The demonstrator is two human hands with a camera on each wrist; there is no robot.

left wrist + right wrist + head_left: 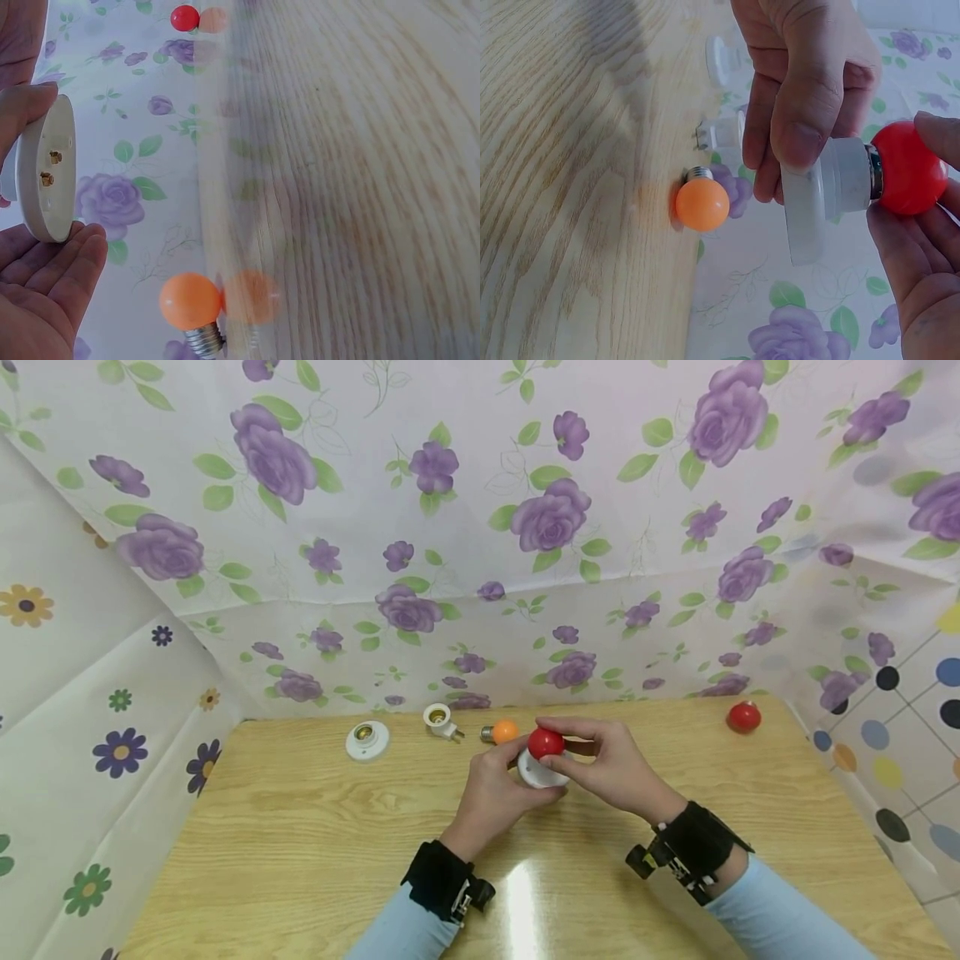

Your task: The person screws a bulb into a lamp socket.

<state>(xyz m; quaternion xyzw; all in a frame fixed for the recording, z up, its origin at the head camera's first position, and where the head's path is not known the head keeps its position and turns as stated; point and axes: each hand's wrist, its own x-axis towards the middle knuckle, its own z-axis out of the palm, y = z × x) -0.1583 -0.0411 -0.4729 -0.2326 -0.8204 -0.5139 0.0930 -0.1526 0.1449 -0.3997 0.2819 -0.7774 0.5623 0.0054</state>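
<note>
My left hand (492, 791) grips a round white lamp holder (806, 214) by the rim of its base, raised above the table. In the left wrist view the underside of the lamp holder (60, 176) faces the camera, with two brass screws showing. My right hand (617, 768) pinches a red light bulb (909, 169) between thumb and fingers. The bulb sits at the mouth of the holder's socket, and a band of its metal base shows between them. Just behind the hands, an orange bulb (506, 732) lies on its side on the table.
Toward the back left of the wooden table (300, 835) are another round white lamp holder (367, 741) and a white plug-in socket (441, 722) with two prongs. A second red bulb (744, 717) lies at the back right. Flowered cloth (480, 527) hangs behind the table.
</note>
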